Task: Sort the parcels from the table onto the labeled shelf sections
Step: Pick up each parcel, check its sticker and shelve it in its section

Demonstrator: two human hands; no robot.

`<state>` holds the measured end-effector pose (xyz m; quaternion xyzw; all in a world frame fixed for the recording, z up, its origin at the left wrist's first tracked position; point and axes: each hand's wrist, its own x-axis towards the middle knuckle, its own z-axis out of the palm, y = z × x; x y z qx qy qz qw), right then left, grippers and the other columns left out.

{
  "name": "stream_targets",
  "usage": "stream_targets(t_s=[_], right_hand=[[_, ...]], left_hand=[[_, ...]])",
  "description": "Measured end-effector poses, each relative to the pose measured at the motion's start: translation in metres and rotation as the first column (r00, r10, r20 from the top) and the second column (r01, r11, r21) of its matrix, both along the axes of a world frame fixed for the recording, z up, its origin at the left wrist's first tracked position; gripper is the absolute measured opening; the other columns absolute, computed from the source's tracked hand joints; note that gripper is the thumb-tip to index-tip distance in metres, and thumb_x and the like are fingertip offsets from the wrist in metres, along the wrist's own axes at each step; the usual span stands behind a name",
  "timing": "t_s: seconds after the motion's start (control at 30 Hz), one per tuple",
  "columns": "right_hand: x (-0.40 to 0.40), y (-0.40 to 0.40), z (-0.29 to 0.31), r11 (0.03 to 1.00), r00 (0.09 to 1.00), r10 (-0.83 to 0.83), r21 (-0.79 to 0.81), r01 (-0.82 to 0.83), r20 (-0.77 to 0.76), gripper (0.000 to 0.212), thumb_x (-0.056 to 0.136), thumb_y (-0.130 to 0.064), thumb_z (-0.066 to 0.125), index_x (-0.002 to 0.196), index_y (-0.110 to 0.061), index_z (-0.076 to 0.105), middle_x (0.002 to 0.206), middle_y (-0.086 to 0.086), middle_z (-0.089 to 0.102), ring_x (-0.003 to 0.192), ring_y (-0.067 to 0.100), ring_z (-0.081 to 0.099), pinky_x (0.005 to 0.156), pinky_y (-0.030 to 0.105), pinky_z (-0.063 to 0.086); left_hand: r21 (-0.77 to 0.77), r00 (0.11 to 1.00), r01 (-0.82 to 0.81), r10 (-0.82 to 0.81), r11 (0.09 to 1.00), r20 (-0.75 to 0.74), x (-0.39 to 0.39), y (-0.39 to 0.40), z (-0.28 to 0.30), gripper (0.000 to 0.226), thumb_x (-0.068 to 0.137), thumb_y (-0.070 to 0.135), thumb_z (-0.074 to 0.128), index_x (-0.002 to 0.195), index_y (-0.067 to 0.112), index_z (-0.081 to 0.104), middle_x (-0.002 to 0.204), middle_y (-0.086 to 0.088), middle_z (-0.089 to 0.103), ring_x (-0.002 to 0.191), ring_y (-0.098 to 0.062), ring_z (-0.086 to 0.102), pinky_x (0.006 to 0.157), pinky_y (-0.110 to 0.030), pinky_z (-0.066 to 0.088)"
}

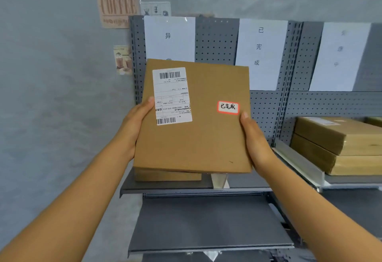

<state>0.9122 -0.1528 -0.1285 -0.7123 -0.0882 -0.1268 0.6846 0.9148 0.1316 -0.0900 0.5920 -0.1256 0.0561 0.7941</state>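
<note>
I hold a flat brown cardboard parcel point(198, 135) up in front of the grey shelf point(165, 188), face toward me. It carries a white shipping label point(172, 96) and a small red-edged sticker point(228, 107) reading 已完成. My left hand point(135, 126) grips its left edge and my right hand point(255, 143) grips its right edge. Three paper section signs hang on the pegboard: a left sign point(168, 36), a middle sign point(259, 46) reading 已完成, and a right sign point(341, 54).
Another brown parcel point(167, 175) lies on the left section, mostly hidden behind the held one. Two stacked parcels point(339, 146) sit in the right section. Pale dividers point(220, 181) point(299, 162) separate the sections. A lower shelf point(206, 224) juts out below. Posters hang on the wall.
</note>
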Motion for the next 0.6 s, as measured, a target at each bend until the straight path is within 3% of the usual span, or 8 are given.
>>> stream_targets(t_s=[0.07, 0.2, 0.37, 0.5, 0.6], right_hand=[[0.011, -0.028, 0.005, 0.999, 0.999, -0.048, -0.008, 0.048, 0.01, 0.095, 0.063, -0.095, 0.048, 0.131, -0.03, 0.058, 0.121, -0.003, 0.07, 0.11, 0.019, 0.068, 0.1, 0.049, 0.05], [0.034, -0.093, 0.02, 0.991, 0.991, -0.125, -0.033, 0.126, 0.038, 0.09, 0.067, -0.092, 0.047, 0.134, -0.033, 0.054, 0.123, -0.007, 0.068, 0.113, 0.012, 0.066, 0.103, 0.046, 0.048], [0.051, -0.172, 0.029, 0.97, 0.97, -0.242, -0.032, 0.242, 0.022, 0.091, 0.063, -0.093, 0.044, 0.133, -0.035, 0.054, 0.124, -0.008, 0.066, 0.115, 0.013, 0.063, 0.105, 0.047, 0.047], [0.061, -0.224, 0.019, 0.977, 0.977, -0.212, 0.031, 0.212, -0.009, 0.091, 0.062, -0.095, 0.051, 0.133, -0.038, 0.056, 0.125, -0.006, 0.067, 0.116, 0.019, 0.065, 0.104, 0.05, 0.048], [0.071, -0.253, 0.02, 0.98, 0.98, -0.195, 0.027, 0.196, -0.033, 0.092, 0.063, -0.094, 0.049, 0.133, -0.035, 0.055, 0.122, -0.002, 0.069, 0.111, 0.021, 0.068, 0.099, 0.05, 0.052]], left_hand=[[0.008, 1.0, 0.011, -0.011, 1.0, 0.004, 0.024, -0.028, 0.005, 0.054, 0.082, 0.055, 0.069, 0.126, 0.023, 0.067, 0.122, -0.01, 0.07, 0.111, -0.032, 0.067, 0.101, -0.052, 0.048], [0.007, 0.997, 0.075, -0.075, 0.997, 0.029, 0.067, -0.096, 0.018, 0.043, 0.084, 0.052, 0.062, 0.119, 0.027, 0.069, 0.115, -0.006, 0.073, 0.099, -0.025, 0.072, 0.083, -0.041, 0.058], [0.04, 0.99, 0.137, -0.138, 0.99, 0.016, 0.106, -0.182, 0.024, 0.05, 0.084, 0.055, 0.062, 0.123, 0.025, 0.067, 0.117, -0.007, 0.072, 0.108, -0.029, 0.069, 0.095, -0.05, 0.052], [0.059, 0.988, 0.151, -0.152, 0.987, 0.011, 0.121, -0.232, 0.016, 0.053, 0.085, 0.055, 0.063, 0.127, 0.023, 0.065, 0.117, -0.008, 0.072, 0.11, -0.03, 0.068, 0.098, -0.051, 0.051], [0.082, 0.993, 0.117, -0.119, 0.99, 0.014, 0.13, -0.254, 0.013, 0.068, 0.077, 0.063, 0.072, 0.131, 0.023, 0.061, 0.12, -0.007, 0.071, 0.112, -0.03, 0.067, 0.099, -0.054, 0.05]])
